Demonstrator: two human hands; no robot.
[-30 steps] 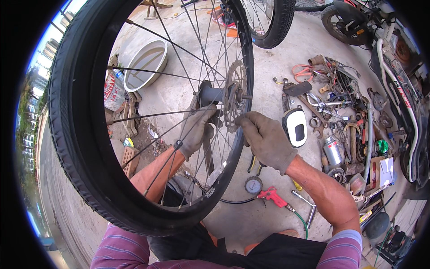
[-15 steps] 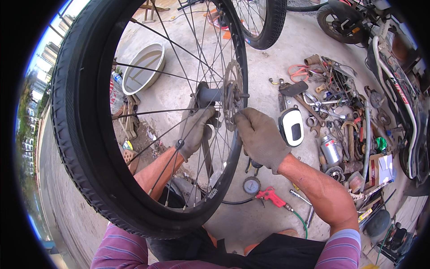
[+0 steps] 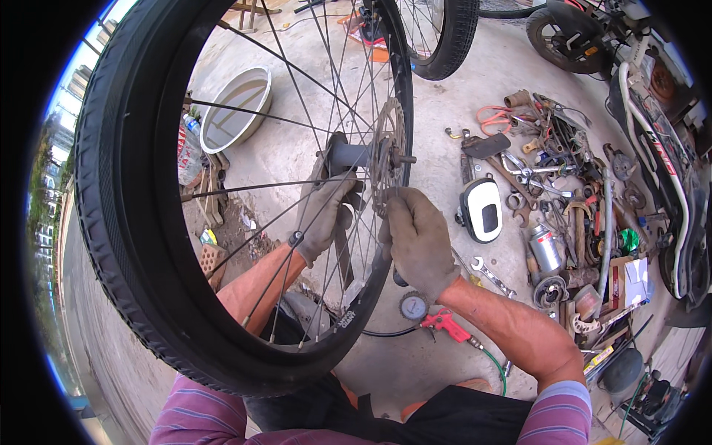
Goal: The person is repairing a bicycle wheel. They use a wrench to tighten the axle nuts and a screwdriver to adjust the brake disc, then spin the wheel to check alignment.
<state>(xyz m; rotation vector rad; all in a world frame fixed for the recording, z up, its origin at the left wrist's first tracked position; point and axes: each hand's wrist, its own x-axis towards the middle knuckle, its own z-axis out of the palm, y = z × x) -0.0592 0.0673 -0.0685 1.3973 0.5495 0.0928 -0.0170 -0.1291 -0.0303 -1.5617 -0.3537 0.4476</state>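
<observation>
A bicycle wheel (image 3: 119, 222) with a black tyre stands tilted in front of me, its hub (image 3: 350, 156) near the middle. A perforated brake disc (image 3: 387, 148) sits on the hub's right side, with the axle end sticking out. My left hand (image 3: 322, 215), in a grey glove, is behind the spokes under the hub, closed around a flat grey metal tool (image 3: 344, 256), perhaps a wrench; its grip is partly hidden. My right hand (image 3: 423, 245), gloved too, has its fingers closed at the disc's lower edge. The fingertips are partly hidden.
Wrenches and other tools (image 3: 549, 185) lie heaped on the concrete at right, beside a spray can (image 3: 546, 248). A red inflator (image 3: 445, 324) with a gauge lies below my right hand. A water basin (image 3: 237, 111) stands at left, another wheel (image 3: 449, 44) at the back.
My right hand has shifted slightly left and down along the disc, uncovering a wrench on the ground. The wheel has moved a little to the left. My left hand stays under the hub.
</observation>
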